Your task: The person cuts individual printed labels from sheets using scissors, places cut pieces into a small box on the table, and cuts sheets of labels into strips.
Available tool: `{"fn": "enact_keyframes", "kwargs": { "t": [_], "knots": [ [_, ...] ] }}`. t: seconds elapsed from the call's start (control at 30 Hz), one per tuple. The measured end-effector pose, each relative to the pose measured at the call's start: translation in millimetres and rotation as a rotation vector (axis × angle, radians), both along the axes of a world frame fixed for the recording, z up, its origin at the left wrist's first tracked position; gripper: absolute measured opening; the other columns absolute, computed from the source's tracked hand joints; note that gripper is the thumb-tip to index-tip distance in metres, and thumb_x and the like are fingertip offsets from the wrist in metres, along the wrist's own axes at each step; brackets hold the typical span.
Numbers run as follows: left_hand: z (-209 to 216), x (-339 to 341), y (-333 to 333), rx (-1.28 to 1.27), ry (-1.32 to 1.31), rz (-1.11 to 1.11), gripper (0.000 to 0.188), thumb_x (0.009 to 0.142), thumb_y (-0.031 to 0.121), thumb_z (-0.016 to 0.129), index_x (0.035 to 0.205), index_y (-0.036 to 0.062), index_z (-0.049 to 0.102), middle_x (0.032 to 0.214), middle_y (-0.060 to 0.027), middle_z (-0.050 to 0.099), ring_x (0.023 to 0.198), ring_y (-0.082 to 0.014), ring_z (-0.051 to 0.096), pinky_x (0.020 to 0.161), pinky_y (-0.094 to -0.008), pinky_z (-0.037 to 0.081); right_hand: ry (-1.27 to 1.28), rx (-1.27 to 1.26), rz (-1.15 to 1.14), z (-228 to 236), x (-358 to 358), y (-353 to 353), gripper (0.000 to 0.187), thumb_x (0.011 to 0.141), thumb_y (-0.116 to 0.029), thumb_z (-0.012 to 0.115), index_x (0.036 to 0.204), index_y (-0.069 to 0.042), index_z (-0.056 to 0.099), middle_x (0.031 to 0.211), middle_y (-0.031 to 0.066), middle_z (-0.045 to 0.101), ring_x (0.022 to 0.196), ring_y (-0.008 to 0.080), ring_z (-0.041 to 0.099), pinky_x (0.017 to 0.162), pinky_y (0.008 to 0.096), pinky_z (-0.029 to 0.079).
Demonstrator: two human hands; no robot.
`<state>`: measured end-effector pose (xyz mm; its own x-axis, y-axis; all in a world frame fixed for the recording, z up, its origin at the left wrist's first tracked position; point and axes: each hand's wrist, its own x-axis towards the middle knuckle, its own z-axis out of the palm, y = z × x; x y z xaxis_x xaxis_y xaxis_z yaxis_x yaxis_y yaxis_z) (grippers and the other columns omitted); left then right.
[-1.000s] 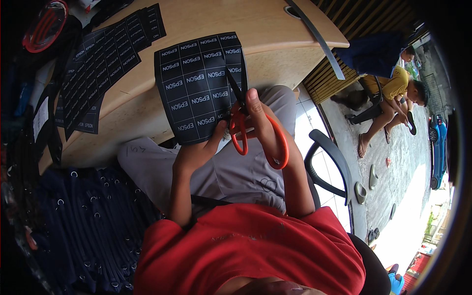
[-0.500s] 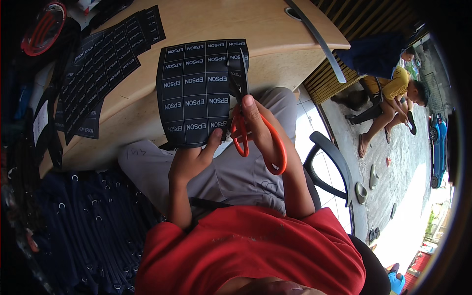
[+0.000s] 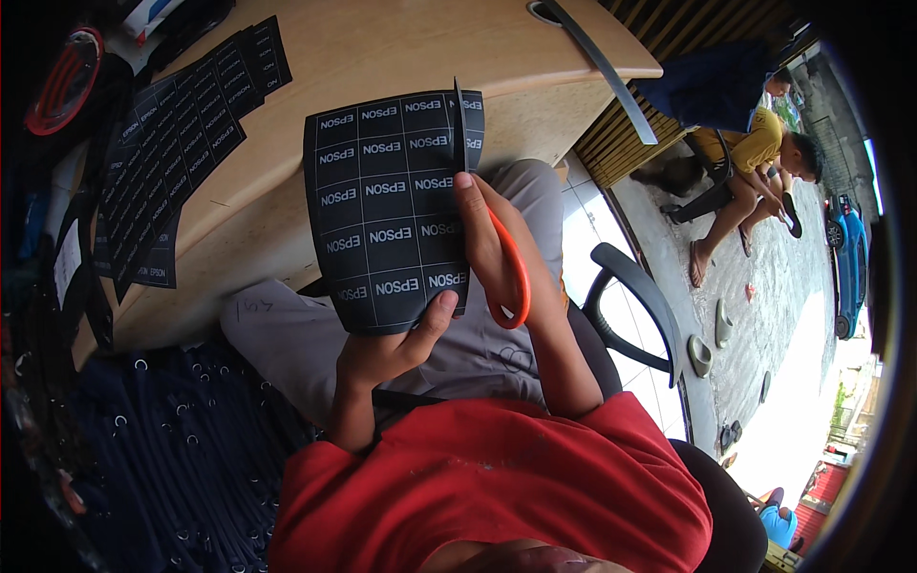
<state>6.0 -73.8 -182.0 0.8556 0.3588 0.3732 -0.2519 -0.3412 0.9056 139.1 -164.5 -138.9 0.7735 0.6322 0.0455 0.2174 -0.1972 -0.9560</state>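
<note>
A black sheet of printed labels point(image 3: 387, 201), ruled into a grid by thin pale lines, is held over my lap. My left hand point(image 3: 396, 351) grips its lower edge, thumb on the printed face and fingers underneath. In my right hand point(image 3: 489, 244) is a pair of scissors point(image 3: 516, 272) with orange handles. One blade lies over the sheet's right part, pointing away from me along a column line; the other blade is hidden. The blades look nearly closed. Part of the handles is covered by my right hand.
More black label sheets point(image 3: 181, 134) overlap on the wooden table point(image 3: 382, 48) at left. A metal ruler point(image 3: 602, 67) juts past the table's right edge. Dark blue straps with metal rings point(image 3: 172, 449) hang at lower left. A chair armrest point(image 3: 635, 296) is at my right; a person in yellow point(image 3: 759, 148) sits outside.
The sheet and my left hand have come slightly nearer to me. The scissor blades, apart before, have drawn together over the sheet's right part.
</note>
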Motion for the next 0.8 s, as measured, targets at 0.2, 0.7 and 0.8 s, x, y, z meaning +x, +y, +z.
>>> {"fn": "enact_keyframes", "kwargs": {
  "t": [0.2,0.7,0.8],
  "knots": [
    [1,2,-7,0.061,-0.025,-0.021,0.029,0.088,0.015,0.066,0.114,0.0004,0.063,0.11,-0.0099,0.065,0.101,-0.0245,0.062,0.09,-0.0364,0.047,-0.113,0.026,-0.038,-4,2,-2,0.042,0.104,-0.031,0.035,0.083,0.004,0.048,0.064,0.0268,0.052,0.069,0.0484,0.053,0.061,0.0482,0.041],
    [9,3,-16,0.07,-0.002,-0.021,0.026,0.084,0.015,0.071,0.106,0.0028,0.066,0.1,-0.0046,0.068,0.09,-0.0177,0.065,0.081,-0.0307,0.05,-0.091,-0.025,-0.068,-4,10,-6,0.038,0.102,-0.029,0.038,0.09,0.005,0.051,0.07,0.0249,0.054,0.07,0.0369,0.054,0.068,0.0409,0.042],
    [8,3,-13,0.085,0.004,-0.058,0.025,0.084,0.015,0.071,0.106,0.0033,0.066,0.099,-0.0044,0.068,0.089,-0.0175,0.065,0.079,-0.0304,0.05,-0.116,0.005,-0.094,-3,10,-7,0.036,0.101,-0.026,0.04,0.084,0.005,0.048,0.066,0.0291,0.053,0.072,0.0487,0.055,0.064,0.0478,0.042]
  ]
}}
